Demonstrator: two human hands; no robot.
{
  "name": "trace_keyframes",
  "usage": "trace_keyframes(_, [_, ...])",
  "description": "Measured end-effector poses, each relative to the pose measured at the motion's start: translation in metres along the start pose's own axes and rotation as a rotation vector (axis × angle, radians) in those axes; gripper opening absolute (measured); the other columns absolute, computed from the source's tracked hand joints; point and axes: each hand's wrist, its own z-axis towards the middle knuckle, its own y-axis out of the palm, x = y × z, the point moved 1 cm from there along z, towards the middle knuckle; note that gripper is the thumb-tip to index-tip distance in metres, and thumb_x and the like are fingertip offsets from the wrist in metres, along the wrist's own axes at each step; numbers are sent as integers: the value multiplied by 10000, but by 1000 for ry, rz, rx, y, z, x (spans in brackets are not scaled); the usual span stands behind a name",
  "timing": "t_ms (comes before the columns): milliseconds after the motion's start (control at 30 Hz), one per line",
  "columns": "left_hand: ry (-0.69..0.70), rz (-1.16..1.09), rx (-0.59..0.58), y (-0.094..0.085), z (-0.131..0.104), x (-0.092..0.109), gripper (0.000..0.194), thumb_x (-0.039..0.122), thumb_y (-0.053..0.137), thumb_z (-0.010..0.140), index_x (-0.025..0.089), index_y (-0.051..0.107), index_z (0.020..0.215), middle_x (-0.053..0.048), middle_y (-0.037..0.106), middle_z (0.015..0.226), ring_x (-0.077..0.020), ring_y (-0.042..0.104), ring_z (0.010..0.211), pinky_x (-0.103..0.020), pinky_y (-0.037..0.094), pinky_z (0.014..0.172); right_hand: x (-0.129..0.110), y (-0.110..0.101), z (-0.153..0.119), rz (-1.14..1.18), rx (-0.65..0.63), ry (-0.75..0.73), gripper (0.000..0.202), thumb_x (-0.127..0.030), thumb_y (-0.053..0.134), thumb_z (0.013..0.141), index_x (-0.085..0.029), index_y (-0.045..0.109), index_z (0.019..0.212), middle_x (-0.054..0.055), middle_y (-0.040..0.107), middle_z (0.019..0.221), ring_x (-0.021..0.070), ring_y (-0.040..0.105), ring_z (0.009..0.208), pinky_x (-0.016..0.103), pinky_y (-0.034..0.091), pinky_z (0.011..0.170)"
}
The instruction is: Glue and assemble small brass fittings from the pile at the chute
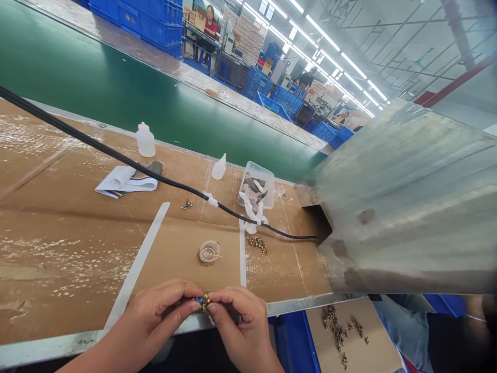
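Note:
My left hand [165,315] and my right hand [243,324] meet at the table's front edge, fingertips pinched together. Between them is a small brass-coloured part with a blue piece [204,300]; its exact kind is too small to make out. The left fingers grip its blue side, the right ones its brass side. Just beyond the hands stands a small round clear cup [208,252] with a thin stick lying across it. To its right lies a pile of small brass-and-dark parts [258,244]. A similar part with blue on it [187,204] rests farther back.
A black cable [174,184] crosses above the cardboard-covered table to a metal housing [399,207] at right. Behind are two white squeeze bottles [146,141], a clear bin [257,185], folded white strips [126,181] and a green conveyor belt [155,98]. More parts [334,327] lie lower right, near another person.

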Motion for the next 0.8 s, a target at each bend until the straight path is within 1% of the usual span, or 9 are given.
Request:
trace_keyframes(133, [-25, 1, -64, 0, 2, 3, 197, 270, 477, 982, 264, 672, 955, 28, 718, 837, -126, 678, 774, -152, 497, 706, 4, 2, -3, 17, 4, 6, 122, -163, 649, 880, -238, 732, 928, -2, 764, 818, 138, 709, 762, 205, 529, 726])
trace_keyframes(267, [-61, -1, -76, 0, 2, 5, 259, 302, 429, 998, 236, 647, 873, 24, 681, 791, -126, 654, 739, -162, 477, 682, 11, 7, -8, 79, 26, 133, 91, -203, 635, 890, -209, 698, 955, 27, 742, 837, 156, 710, 755, 229, 547, 691])
trace_keyframes(333, [-68, -8, -79, 1, 3, 7, 274, 314, 425, 1001, 231, 633, 843, 28, 660, 763, -122, 642, 716, -161, 467, 667, 11, 9, -8, 105, 23, 160, 95, -223, 627, 898, -201, 694, 963, 33, 735, 823, 161, 706, 743, 236, 550, 677])
trace_keyframes(467, [-87, -2, -125, 2, 4, 9, 287, 330, 415, 1007, 228, 619, 832, 30, 641, 753, -118, 625, 710, -165, 449, 664, 5, 8, -4, 42, 4, 129, 118, -228, 610, 898, -190, 721, 882, 39, 725, 778, 160, 687, 726, 231, 534, 656])
trace_keyframes(567, [-95, 20, -163, 2, 3, 10, 283, 334, 402, 1009, 226, 618, 863, 24, 642, 776, -121, 618, 723, -173, 441, 663, 2, 8, -2, 96, -2, 221, 154, -245, 597, 897, -163, 705, 826, 53, 709, 740, 158, 679, 671, 225, 534, 612])
trace_keyframes(667, [-98, 60, -164, 1, 3, 10, 281, 335, 404, 1003, 215, 607, 849, 18, 628, 762, -125, 602, 698, -183, 434, 642, 2, 10, -2, 153, -3, 298, 172, -267, 604, 884, -144, 695, 803, 64, 703, 708, 163, 681, 636, 226, 531, 585])
trace_keyframes(800, [-68, 97, -144, 2, 3, 12, 290, 321, 404, 995, 209, 599, 811, 16, 618, 727, -127, 596, 668, -186, 429, 622, 4, 11, -3, 156, 0, 322, 168, -265, 614, 867, -137, 703, 805, 78, 713, 723, 177, 690, 655, 242, 543, 599])
